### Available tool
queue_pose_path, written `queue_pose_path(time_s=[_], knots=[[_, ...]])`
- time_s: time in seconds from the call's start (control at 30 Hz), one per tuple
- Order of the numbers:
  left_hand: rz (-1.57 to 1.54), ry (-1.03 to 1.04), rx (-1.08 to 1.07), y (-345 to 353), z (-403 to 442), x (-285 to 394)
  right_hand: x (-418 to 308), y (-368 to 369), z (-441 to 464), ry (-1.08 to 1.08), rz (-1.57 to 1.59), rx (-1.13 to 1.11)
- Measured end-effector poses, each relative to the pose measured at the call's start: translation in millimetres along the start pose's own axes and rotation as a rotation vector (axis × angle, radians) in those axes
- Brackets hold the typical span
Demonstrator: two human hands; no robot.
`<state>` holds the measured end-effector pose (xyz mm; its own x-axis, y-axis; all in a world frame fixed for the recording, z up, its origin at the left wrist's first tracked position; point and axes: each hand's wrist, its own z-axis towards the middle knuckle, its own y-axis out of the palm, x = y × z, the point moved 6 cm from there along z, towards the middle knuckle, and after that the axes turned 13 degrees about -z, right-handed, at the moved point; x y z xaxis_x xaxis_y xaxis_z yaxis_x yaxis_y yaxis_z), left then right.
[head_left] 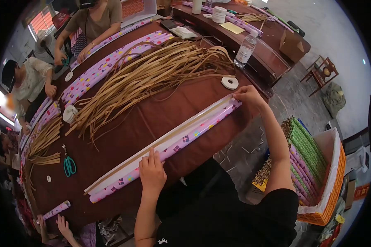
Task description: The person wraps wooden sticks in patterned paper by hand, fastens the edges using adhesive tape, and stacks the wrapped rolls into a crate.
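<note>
A roll of pink patterned wrapping paper [185,143] lies slantwise across the table before me, its white inner side [123,164] partly unrolled along the far edge. Along that white side runs a narrow tan strip [179,130]. My left hand [152,171] rests on the middle of the roll, fingers stretched out over the strip. At the right end, my right hand [250,98] pinches the end of the strip at the paper's edge; the fingertips partly hide it. Just beyond that hand is a white tape roll [229,83].
A big bundle of tan strips [152,74] lies across the brown table [127,127]. Teal scissors [69,165] are at the left, a water bottle [246,49] at the back. Co-workers [92,24] handle paper rolls along the far side. An orange crate [336,181] of rolls stands right.
</note>
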<state>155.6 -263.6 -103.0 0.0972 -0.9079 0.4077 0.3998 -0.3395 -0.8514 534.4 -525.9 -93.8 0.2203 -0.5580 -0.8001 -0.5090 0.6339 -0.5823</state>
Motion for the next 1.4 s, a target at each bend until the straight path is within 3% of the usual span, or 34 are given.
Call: queue_pose_path(time_s=[0.23,0.7,1.13,1.23,1.33,1.4], knots=[[-0.002,0.026,0.003,2,1,2,14,10,17,-0.02,-0.222,0.149],[0.034,0.016,-0.004,-1,2,4,18,20,31,0.086,-0.486,0.189],[0.037,0.019,0.005,1,1,3,23,21,31,0.118,-0.439,0.204],[0.027,0.016,0.004,1,1,3,27,18,31,0.074,-0.298,0.277],[0.034,0.023,0.009,1,0,4,38,11,28,0.162,-0.259,0.393],[0.02,0.032,0.022,1,0,3,40,8,26,0.075,-0.176,0.472]])
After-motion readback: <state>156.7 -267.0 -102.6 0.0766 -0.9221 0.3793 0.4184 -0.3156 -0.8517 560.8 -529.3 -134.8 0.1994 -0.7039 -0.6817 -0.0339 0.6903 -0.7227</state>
